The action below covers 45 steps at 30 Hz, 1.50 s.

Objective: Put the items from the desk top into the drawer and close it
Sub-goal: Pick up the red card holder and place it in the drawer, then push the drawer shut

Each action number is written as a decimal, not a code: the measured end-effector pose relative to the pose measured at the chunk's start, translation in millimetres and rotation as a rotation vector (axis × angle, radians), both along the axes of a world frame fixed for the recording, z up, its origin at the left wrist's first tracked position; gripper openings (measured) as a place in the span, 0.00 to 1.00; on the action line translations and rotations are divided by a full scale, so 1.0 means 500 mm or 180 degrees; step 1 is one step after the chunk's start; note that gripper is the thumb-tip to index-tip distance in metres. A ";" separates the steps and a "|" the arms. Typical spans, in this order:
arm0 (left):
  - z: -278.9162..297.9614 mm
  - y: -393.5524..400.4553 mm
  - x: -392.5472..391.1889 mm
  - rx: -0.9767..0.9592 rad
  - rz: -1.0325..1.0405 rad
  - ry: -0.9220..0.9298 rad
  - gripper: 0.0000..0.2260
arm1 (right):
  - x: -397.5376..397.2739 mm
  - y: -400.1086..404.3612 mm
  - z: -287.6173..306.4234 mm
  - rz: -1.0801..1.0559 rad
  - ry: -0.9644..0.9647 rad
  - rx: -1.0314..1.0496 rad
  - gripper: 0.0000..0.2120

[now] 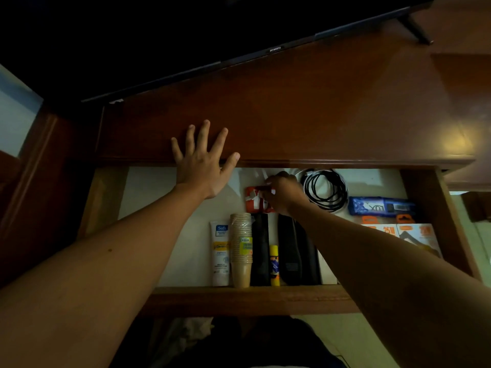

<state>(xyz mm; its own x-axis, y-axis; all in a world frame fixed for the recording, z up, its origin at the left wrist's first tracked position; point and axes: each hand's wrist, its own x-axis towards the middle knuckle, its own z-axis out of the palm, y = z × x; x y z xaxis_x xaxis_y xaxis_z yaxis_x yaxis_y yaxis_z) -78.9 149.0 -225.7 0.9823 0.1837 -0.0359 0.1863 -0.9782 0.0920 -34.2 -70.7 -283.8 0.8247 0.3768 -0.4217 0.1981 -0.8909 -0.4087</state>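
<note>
The wooden drawer [252, 298] is pulled open below the desk top [305, 110]. My left hand [202, 160] rests flat with spread fingers on the desk's front edge. My right hand [281, 193] reaches into the drawer and pinches a small red item [256, 201] near the back. In the drawer lie a white tube [220, 254], a stack of paper cups [241, 248], a yellow glue stick [274, 265], two black pouches [297, 256], a coiled black cable [325, 189], a blue packet [380, 205] and orange-and-white boxes [414, 235].
A dark television [186, 35] stands at the back of the desk, with one foot [417, 30] at the right. A wall or panel edges the desk on the left. The drawer's left part shows bare white lining [164, 208].
</note>
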 end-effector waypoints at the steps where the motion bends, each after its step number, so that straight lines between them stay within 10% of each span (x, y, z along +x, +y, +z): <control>1: 0.001 -0.001 0.000 0.0002 0.0012 0.0024 0.33 | -0.001 -0.004 0.004 0.0005 -0.0019 -0.0055 0.20; 28: -0.014 -0.130 -0.303 -0.0789 -0.0392 0.0287 0.25 | -0.225 -0.176 0.124 -0.0100 -0.0418 0.0185 0.32; 38: -0.061 -0.171 -0.495 -0.0379 -0.0520 0.0196 0.30 | -0.390 -0.297 0.092 0.0143 -0.0662 0.0094 0.28; 45: -0.062 -0.156 -0.532 0.0208 -0.0886 0.0449 0.37 | -0.452 -0.344 0.089 0.0929 -0.0971 -0.0503 0.46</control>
